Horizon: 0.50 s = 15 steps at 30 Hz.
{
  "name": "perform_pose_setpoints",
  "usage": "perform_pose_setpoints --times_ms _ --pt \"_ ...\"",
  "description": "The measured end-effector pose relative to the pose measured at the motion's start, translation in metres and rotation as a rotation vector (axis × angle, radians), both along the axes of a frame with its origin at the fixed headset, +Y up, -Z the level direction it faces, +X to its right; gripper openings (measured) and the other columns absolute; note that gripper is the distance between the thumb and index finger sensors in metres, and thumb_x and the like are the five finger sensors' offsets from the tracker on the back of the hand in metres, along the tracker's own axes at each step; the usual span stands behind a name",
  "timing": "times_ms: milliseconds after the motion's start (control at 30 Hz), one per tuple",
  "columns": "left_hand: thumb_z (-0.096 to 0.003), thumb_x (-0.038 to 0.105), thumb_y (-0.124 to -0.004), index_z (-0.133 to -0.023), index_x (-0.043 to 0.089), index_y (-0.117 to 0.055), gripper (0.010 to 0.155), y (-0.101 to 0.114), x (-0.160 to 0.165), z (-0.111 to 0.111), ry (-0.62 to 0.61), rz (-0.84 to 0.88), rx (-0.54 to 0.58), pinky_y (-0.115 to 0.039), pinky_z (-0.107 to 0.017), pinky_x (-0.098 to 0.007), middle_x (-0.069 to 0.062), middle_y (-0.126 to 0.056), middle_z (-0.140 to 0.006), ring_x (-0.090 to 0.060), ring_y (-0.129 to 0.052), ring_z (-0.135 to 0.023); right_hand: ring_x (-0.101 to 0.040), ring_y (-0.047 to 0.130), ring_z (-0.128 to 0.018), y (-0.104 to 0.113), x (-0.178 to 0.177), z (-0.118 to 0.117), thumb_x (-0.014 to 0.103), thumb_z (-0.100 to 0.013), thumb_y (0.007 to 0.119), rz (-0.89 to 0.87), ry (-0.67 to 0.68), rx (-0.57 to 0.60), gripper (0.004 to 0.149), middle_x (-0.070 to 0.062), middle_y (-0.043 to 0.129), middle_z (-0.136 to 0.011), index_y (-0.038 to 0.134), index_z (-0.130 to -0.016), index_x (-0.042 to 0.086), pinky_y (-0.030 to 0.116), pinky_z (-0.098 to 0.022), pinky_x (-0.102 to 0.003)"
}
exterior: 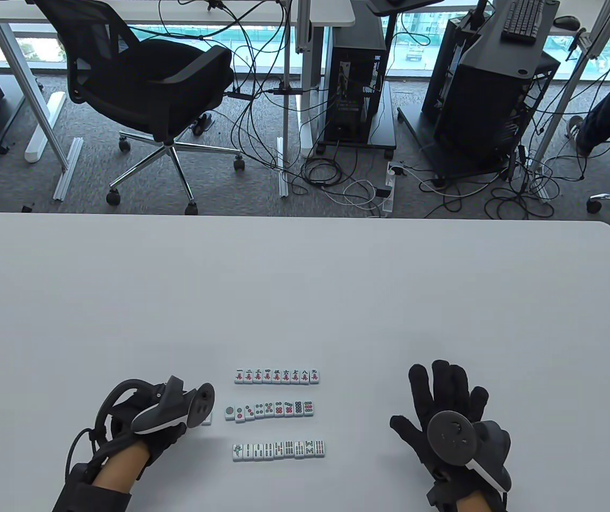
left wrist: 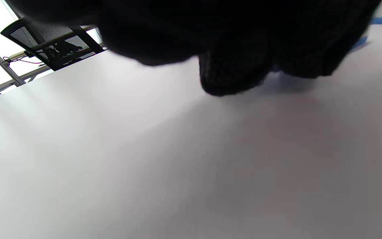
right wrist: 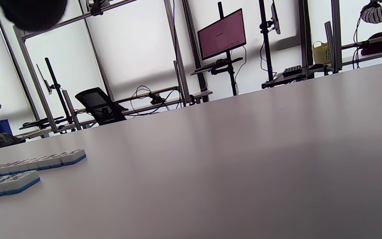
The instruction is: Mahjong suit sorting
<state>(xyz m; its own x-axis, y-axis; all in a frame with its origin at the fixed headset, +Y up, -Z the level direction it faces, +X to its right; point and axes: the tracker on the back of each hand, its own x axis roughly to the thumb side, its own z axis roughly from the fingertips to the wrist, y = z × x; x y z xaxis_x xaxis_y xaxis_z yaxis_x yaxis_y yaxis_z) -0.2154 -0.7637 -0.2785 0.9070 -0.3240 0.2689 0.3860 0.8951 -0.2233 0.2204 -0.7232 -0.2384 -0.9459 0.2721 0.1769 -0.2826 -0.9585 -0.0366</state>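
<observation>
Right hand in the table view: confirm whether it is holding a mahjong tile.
No: the right hand lies flat with fingers spread on the bare table, well to the right of the three tile rows.

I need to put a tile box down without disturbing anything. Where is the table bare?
Bare: the whole far half of the table beyond the character row. Crowded: near edge, three rows between the left hand and right hand.

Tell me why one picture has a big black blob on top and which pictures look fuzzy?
Left wrist view: the blob is the left hand, too close, blurred and dark. Right wrist view: the near tiles are soft. Table view: sharp, tile rows crisp.
</observation>
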Motion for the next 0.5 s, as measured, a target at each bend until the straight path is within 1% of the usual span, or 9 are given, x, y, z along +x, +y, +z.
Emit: perform_pose_setpoints --times_ms 267,433,500 --pt "-0.0287 0.052 -0.087 -0.083 0.021 -0.079 0.063 -0.004 0.006 0.002 -0.011 0.005 0.001 -0.086 -0.022 -0.034 0.016 -0.1 -0.044 -0.01 -0.098 -0.018 -0.044 0.006 -0.103 -0.001 0.0 0.0 0.064 -0.045 0.061 0.006 0.001 -0.005 0.085 -0.013 0.006 -0.115 0.011 -0.107 0.034 0.016 -0.069 -0.075" --pt "-0.028 0.055 -0.086 -0.088 0.024 -0.076 0.068 -0.002 -0.002 0.006 0.007 0.01 0.006 -0.086 -0.024 -0.035 0.015 -0.1 -0.049 -0.011 -0.099 -0.022 -0.044 0.006 -0.103 -0.002 0.0 0.0 0.064 -0.045 0.061 0.008 0.003 -0.006 0.085 -0.013 0.006 -0.115 0.011 -0.107 0.034 0.016 -0.069 -0.075" --pt "-0.028 0.056 -0.086 -0.09 0.027 -0.075 0.07 0.002 -0.008 0.009 0.022 0.012 0.009 -0.086 -0.029 -0.036 0.013 -0.1 -0.056 -0.012 -0.101 -0.028 -0.044 0.006 -0.103 -0.002 0.0 0.0 0.064 -0.045 0.061 0.01 0.001 -0.006 0.085 -0.013 0.006 -0.115 0.011 -0.107 0.034 0.016 -0.069 -0.075"
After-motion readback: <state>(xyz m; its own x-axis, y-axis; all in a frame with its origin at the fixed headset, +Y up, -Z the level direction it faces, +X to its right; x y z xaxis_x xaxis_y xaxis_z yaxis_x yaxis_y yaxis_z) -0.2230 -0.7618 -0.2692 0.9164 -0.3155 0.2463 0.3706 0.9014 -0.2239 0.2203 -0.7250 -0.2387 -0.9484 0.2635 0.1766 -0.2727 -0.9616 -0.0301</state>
